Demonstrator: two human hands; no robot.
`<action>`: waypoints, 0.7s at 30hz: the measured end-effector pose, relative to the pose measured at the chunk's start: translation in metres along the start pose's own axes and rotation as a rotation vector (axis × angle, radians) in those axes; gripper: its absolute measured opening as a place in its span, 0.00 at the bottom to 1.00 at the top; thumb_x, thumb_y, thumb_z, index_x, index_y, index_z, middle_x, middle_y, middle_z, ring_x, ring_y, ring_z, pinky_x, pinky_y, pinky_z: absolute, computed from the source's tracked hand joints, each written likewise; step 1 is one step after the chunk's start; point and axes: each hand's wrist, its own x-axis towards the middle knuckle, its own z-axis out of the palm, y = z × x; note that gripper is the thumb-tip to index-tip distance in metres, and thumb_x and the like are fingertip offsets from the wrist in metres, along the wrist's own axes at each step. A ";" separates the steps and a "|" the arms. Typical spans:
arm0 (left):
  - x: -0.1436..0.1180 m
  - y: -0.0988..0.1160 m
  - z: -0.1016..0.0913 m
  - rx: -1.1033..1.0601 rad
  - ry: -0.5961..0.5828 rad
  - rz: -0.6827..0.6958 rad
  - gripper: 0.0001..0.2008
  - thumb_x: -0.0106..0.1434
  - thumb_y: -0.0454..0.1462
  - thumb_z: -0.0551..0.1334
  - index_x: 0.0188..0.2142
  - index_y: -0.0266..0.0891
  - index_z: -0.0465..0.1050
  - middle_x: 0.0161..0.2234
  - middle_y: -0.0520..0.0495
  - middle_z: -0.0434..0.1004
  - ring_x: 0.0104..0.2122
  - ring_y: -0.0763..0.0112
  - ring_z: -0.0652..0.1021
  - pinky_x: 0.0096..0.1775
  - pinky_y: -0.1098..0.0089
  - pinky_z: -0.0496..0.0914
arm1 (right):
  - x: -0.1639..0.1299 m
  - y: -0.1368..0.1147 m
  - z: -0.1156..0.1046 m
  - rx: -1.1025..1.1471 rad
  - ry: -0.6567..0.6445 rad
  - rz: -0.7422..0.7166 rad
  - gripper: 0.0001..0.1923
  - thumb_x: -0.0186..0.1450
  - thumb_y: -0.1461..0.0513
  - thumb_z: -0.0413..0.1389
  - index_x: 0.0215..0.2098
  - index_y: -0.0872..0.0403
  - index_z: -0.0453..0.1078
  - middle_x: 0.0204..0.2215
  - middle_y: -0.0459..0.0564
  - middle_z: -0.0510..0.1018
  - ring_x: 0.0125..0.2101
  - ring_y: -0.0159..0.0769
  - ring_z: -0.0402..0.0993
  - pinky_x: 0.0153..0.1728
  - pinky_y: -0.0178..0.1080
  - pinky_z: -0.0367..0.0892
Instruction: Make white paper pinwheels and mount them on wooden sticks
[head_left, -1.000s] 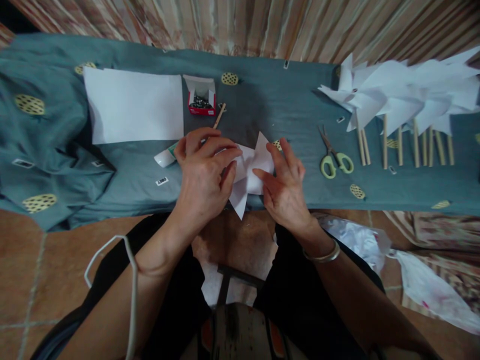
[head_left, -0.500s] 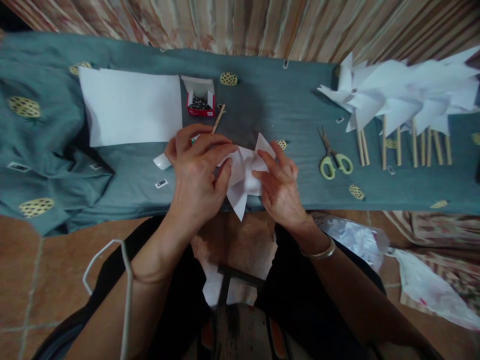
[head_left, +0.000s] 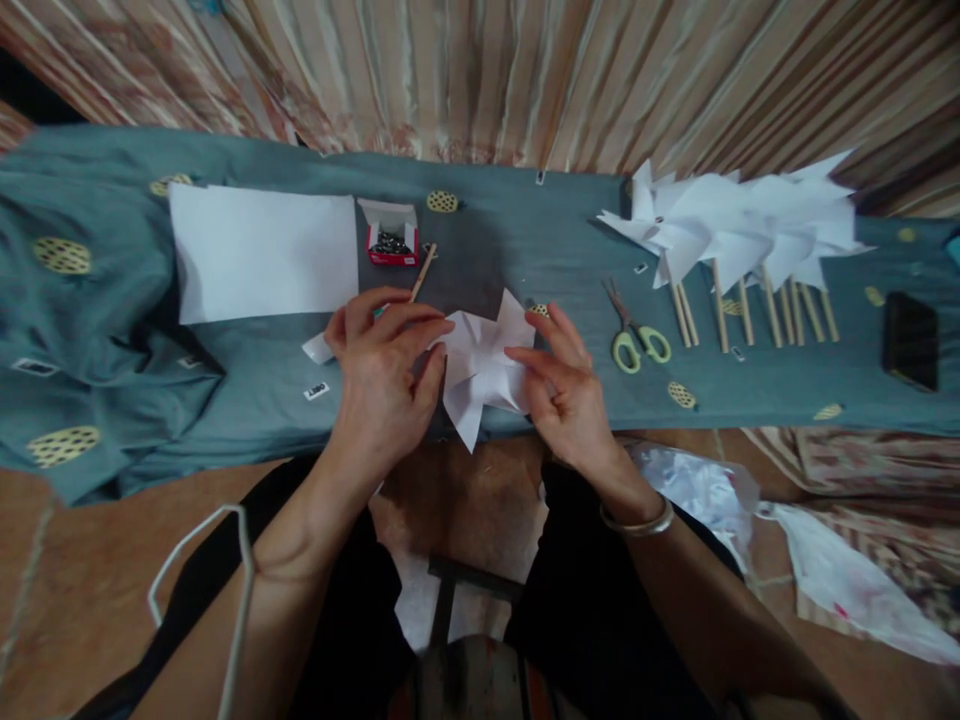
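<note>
A white paper pinwheel with pointed blades lies between my two hands at the table's front. My left hand pinches its left edge between thumb and fingers. On the other side my right hand has its bent fingers on the right blades, with the fingertips at the paper. A thin wooden stick sticks out beyond my left hand, its lower end hidden. Just above the stick, a small red and white box stands with its lid up and dark metal pins inside.
White paper sheets lie at the left. Green-handled scissors rest right of my hands. Finished pinwheels on wooden sticks lie in a row farther right, beside a dark phone. A pleated curtain hangs behind the table.
The camera view has shifted, bringing the phone into sight at the right. My right hand's fingers have spread outward a little, and the pinwheel shows flatter and more fully between the hands.
</note>
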 end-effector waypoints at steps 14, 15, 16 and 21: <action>-0.016 0.010 0.026 -0.028 -0.196 0.112 0.09 0.67 0.36 0.58 0.38 0.46 0.79 0.44 0.50 0.82 0.54 0.54 0.72 0.58 0.43 0.54 | -0.014 -0.004 -0.006 -0.018 -0.049 -0.015 0.06 0.67 0.59 0.57 0.34 0.51 0.75 0.62 0.50 0.68 0.67 0.50 0.54 0.63 0.58 0.57; -0.016 0.011 0.028 -0.031 -0.203 0.111 0.10 0.67 0.36 0.58 0.38 0.46 0.79 0.43 0.50 0.82 0.54 0.55 0.72 0.58 0.43 0.54 | -0.013 -0.003 -0.004 -0.025 -0.034 -0.015 0.05 0.67 0.59 0.57 0.35 0.51 0.75 0.63 0.50 0.67 0.67 0.50 0.53 0.63 0.58 0.57; -0.016 0.011 0.029 -0.031 -0.208 0.109 0.10 0.67 0.36 0.57 0.37 0.45 0.79 0.43 0.50 0.82 0.54 0.55 0.72 0.58 0.43 0.53 | -0.012 -0.002 -0.002 -0.033 -0.025 -0.009 0.06 0.67 0.59 0.56 0.35 0.50 0.75 0.63 0.49 0.66 0.68 0.49 0.52 0.64 0.57 0.56; -0.016 0.010 0.031 -0.012 -0.217 0.106 0.10 0.67 0.35 0.57 0.37 0.44 0.78 0.42 0.48 0.82 0.53 0.55 0.72 0.58 0.43 0.53 | -0.010 0.000 0.006 -0.085 -0.020 0.041 0.06 0.68 0.60 0.55 0.35 0.47 0.74 0.64 0.43 0.64 0.68 0.48 0.50 0.64 0.56 0.54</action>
